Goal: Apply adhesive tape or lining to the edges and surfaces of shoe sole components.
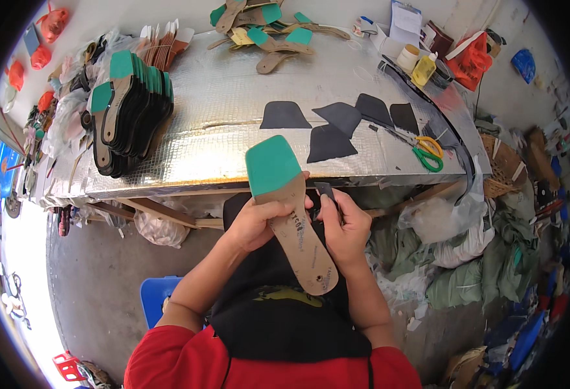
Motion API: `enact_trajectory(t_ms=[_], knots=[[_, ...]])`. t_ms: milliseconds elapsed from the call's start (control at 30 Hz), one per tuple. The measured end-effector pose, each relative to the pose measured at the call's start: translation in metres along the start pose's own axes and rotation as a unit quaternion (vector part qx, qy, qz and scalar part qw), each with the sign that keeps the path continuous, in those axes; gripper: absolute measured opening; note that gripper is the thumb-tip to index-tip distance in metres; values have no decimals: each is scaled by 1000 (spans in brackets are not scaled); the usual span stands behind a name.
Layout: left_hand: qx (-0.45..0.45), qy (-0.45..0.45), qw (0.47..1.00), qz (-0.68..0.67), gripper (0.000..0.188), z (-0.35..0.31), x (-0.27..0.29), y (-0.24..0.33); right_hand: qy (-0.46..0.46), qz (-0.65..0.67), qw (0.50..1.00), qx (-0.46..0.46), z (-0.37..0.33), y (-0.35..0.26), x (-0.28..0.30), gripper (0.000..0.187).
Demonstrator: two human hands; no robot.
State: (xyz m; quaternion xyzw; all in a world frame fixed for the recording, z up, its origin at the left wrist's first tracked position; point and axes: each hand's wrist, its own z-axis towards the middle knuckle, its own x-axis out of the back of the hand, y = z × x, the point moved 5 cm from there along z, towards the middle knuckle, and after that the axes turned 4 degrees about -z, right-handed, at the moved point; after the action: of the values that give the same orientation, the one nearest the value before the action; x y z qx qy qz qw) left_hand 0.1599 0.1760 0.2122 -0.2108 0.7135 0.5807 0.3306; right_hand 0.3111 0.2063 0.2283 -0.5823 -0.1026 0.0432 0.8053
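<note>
Red shirt [168,360] nearest, blk apron [291,334] over it; wearer faces the bench [226,146], silver quilted cover. Insole [308,256] is up in front of apron, tilted: wide green end toward bench & a bit L, narrow tan end w/ small hole toward wearer. Can't tell if it touches bench edge.

L hand [257,223]: grasping insole approx. mid-length, thumb on printed face, fingers round the back, tips showing at far edge. R hand [348,223]: just beside insole's R edge, thumb & fingers pinching small dark piece [324,189], end pointing up; kind unclear.

On bench, ctr to R: five blk cut pieces [285,115], flat, some overlapping. Scissors [429,159] R of these, yellow & green handle loops. L side: tall stack of insoles [136,113], green ends up, away from wearer. Far edge: loose pile of similar insoles [265,29], crisscrossed. Far R corner: yellow bottle [423,70], white jar [407,57], clipboard [405,23], red bag [470,61].

Floor, L of wearer: blue seat [157,295], partly hidden by arm.
</note>
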Motion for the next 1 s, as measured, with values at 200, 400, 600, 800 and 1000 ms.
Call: enact_trajectory(t_ms=[200, 400, 600, 800, 1000], knots=[[-1, 20, 999, -25, 52, -11, 2, -14, 38, -115, 992, 42, -16, 3, -5, 24], [-18, -13, 999, -25, 52, -14, -4, -10, 19, -99, 995, -25, -18, 14, -15, 24], [-23, 41, 999, -14, 48, -17, 8, -14, 26, -116, 992, 31, -18, 6, -20, 22], [18, 124, 992, -32, 33, -19, 21, -19, 30, -151, 986, 64, -19, 4, -18, 23], [-33, 92, 993, -69, 37, -13, 6, -13, -86, -58, 992, -65, -31, 28, -15, 10]])
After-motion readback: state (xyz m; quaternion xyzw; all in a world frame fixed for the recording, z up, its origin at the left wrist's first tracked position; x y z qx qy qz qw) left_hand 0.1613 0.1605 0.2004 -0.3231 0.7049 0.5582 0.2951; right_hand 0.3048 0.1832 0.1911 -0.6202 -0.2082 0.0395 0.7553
